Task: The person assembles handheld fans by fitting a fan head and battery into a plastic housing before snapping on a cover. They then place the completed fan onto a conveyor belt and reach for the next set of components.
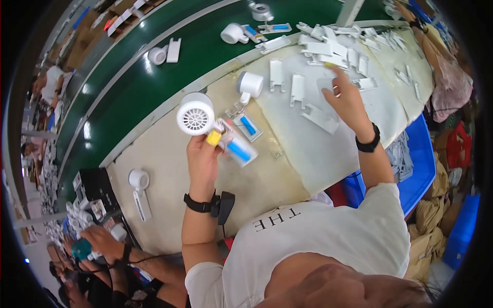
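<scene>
My left hand (202,161) is closed round a small white handheld fan (195,114). Its round grille faces up, and its opened handle shows a blue battery (238,151) and thin wires. A yellow finger cover (213,137) shows on that hand. My right hand (346,100) is spread over the right part of the table, thumb and index finger apart, with a yellow tip on the index finger. Just beyond it lies a heap of white plastic handle covers (328,47). Single covers, such as a handle cover (319,118), lie to its left.
Between the hands lie another fan head (250,84) and its opened handle (245,124). A whole fan (138,179) lies at left. Beyond the table runs a green conveyor (128,97) carrying fan parts. A blue bin (418,164) stands at right. A co-worker's hands (102,244) work at lower left.
</scene>
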`<state>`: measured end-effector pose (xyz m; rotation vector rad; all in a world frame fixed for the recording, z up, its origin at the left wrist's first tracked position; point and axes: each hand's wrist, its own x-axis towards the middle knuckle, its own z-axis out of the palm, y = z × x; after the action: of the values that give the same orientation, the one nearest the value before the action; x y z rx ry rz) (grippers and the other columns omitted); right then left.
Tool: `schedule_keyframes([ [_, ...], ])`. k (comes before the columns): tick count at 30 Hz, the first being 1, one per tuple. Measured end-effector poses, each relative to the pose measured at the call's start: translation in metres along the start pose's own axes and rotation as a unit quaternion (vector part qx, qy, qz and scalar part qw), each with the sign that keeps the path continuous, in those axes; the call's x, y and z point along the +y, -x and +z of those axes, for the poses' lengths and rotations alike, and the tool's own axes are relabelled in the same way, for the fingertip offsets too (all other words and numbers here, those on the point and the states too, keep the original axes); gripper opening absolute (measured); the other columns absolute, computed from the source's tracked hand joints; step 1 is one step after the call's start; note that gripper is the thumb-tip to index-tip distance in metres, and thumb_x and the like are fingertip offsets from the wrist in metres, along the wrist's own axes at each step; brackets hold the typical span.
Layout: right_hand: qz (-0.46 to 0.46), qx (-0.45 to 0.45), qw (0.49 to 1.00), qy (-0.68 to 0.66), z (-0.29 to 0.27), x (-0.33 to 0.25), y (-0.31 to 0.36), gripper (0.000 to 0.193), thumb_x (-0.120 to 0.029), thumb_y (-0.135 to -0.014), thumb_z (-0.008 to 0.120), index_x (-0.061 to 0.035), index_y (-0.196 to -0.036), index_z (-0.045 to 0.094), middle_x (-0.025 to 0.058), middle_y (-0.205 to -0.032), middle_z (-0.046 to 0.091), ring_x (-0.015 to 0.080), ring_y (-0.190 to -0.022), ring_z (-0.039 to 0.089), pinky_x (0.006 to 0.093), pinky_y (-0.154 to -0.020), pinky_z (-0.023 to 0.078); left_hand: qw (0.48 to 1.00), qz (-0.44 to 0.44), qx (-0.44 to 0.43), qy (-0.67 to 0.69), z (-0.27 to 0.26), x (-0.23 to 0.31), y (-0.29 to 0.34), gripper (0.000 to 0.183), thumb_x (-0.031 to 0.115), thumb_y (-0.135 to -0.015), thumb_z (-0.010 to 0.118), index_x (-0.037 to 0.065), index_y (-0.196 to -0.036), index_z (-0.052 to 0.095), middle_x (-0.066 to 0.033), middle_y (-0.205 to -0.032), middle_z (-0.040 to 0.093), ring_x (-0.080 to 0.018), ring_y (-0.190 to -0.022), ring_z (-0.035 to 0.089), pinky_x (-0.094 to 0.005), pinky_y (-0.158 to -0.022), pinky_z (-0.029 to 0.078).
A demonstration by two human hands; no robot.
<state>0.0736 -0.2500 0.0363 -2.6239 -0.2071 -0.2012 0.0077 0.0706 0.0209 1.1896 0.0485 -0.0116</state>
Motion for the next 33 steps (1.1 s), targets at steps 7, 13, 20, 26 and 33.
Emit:
schedule_keyframes([
  [7,0.160,-0.175,0.839,-0.490,0.041,-0.024,0.033,0.042,-0.007,-0.078,0.061,0.0003,-0.116,0.047,0.0058,-0.102,0.057,0.0140,-0.081,0.058,0.0262,-0.061,0.050,0.988,0.029,0.007,0.153,0.000,-0.013,-0.006,0.029,0.011,-0.090,0.050,-0.002,-0.116,0.051,-0.0167,-0.113,0.057,-0.0222,-0.096,0.060,-0.0338,-0.075,0.055],
  [13,-0.029,-0.199,0.975,0.092,0.022,-0.036,0.060,0.042,-0.017,-0.073,0.069,-0.0004,-0.108,0.053,0.0149,-0.100,0.058,0.0294,-0.086,0.057,0.0351,-0.067,0.048,0.990,0.022,0.036,0.137,-0.012,-0.020,0.001,0.035,0.016,-0.090,0.049,0.000,-0.122,0.046,-0.0183,-0.120,0.052,-0.0244,-0.101,0.059,-0.0369,-0.078,0.054],
  [20,-0.291,-0.142,0.946,0.030,0.045,-0.040,0.051,0.049,-0.015,-0.062,0.074,-0.0049,-0.106,0.053,0.0126,-0.117,0.050,0.0326,-0.114,0.044,0.0432,-0.098,0.033,0.986,0.012,0.037,0.163,-0.005,-0.020,0.004,0.032,0.015,-0.090,0.049,-0.001,-0.118,0.049,-0.0166,-0.118,0.055,-0.0231,-0.099,0.059,-0.0361,-0.079,0.052],
  [26,-0.358,-0.116,0.926,0.007,0.040,-0.073,0.033,0.048,-0.011,-0.064,0.072,-0.0060,-0.107,0.052,0.0119,-0.119,0.048,0.0330,-0.114,0.044,0.0446,-0.098,0.034,0.983,0.005,0.049,0.177,-0.007,-0.019,0.008,0.031,0.015,-0.091,0.049,0.000,-0.117,0.048,-0.0160,-0.119,0.054,-0.0219,-0.099,0.059,-0.0364,-0.080,0.052],
  [33,-0.341,-0.084,0.917,-0.188,0.056,-0.123,0.028,0.051,-0.006,-0.073,0.064,-0.0048,-0.121,0.049,0.0142,-0.122,0.047,0.0322,-0.110,0.047,0.0375,-0.092,0.040,0.981,0.011,0.058,0.186,0.012,-0.023,0.014,0.030,0.014,-0.090,0.050,-0.001,-0.116,0.049,-0.0138,-0.115,0.056,-0.0217,-0.097,0.059,-0.0365,-0.080,0.052],
])
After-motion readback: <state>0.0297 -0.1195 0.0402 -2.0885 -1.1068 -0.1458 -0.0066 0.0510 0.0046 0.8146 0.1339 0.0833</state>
